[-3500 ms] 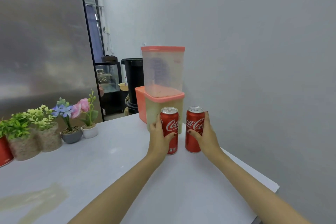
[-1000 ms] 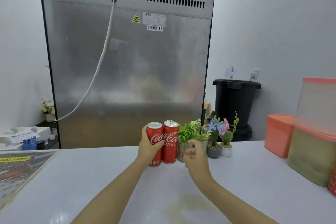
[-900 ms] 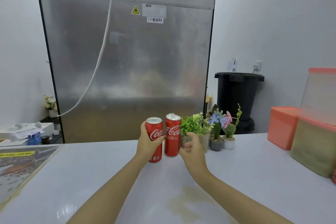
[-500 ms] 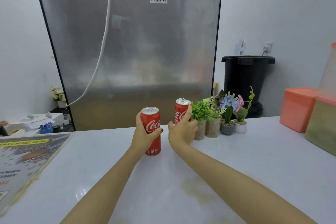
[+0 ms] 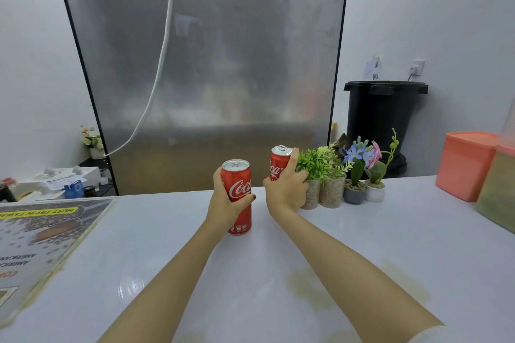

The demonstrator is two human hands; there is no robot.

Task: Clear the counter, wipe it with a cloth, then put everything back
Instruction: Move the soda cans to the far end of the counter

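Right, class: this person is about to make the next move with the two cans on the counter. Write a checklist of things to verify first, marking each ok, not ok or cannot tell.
1. Left hand grips the nearer can: ok.
2. Right hand grips the farther can: ok.
3. Nearer can upright: ok.
4. Nearer can's base resting on the counter: cannot tell.
5. Farther can clear of the leafy plant: not ok, it is right beside it.
6. Counter free of marks: not ok, a yellowish stain shows near the front.
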